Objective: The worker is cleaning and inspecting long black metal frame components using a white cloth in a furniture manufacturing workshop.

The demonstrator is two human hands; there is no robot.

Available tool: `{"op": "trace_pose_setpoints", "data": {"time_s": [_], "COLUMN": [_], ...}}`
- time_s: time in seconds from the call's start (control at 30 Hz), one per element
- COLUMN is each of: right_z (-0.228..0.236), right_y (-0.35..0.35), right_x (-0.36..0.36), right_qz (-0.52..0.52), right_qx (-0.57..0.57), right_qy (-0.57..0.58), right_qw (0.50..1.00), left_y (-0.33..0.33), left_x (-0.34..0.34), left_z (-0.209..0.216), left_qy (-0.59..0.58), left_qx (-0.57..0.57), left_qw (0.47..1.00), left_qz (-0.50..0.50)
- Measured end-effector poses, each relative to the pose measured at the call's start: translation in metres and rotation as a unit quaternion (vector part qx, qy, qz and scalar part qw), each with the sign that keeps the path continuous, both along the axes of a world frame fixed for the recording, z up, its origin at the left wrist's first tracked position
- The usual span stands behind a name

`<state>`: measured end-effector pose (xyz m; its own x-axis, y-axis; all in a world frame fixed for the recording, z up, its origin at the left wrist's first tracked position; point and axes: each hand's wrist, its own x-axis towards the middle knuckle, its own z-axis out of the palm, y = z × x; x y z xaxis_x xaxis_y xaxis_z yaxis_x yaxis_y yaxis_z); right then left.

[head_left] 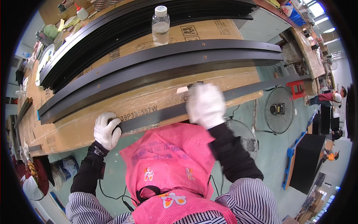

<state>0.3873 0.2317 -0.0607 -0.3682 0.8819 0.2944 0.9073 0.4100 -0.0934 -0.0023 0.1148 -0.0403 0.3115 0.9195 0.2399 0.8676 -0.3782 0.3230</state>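
A long dark grey strip (169,113) with small holes lies along the near edge of the cardboard-covered table. My left hand (107,130), in a white glove, is closed round the strip's left end. Farther right, my gloved right hand (206,105) is over the strip, its fingers smeared by motion. Whether it holds anything cannot be made out. Just left of that hand a small white piece (182,90) lies on the cardboard. Beyond the strip, two more dark grey bars (149,62) lie side by side across the table.
Toward the back stands a clear bottle with a white cap (160,28), near a stack of black bars (123,31). A red-tipped white bottle (81,12) is at the far left. Floor fans (276,109) and a red stool (296,89) stand right of the table. Other people are farther off.
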Motion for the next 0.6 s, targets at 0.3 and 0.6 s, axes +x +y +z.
{"op": "trace_pose_setpoints", "data": {"time_s": [0.3, 0.6], "right_z": [-0.033, 0.001], "right_y": [0.022, 0.035], "right_x": [0.086, 0.108], "right_qz": [-0.122, -0.287], "right_qx": [0.099, 0.041], "right_qy": [-0.088, -0.084], "right_qw": [0.984, 0.953], "left_y": [0.019, 0.01], "left_x": [0.021, 0.012], "left_z": [0.002, -0.001], "left_qy": [-0.008, 0.003], "left_qx": [0.007, 0.012], "left_qw": [1.0, 1.0], "left_qz": [-0.028, -0.011]}}
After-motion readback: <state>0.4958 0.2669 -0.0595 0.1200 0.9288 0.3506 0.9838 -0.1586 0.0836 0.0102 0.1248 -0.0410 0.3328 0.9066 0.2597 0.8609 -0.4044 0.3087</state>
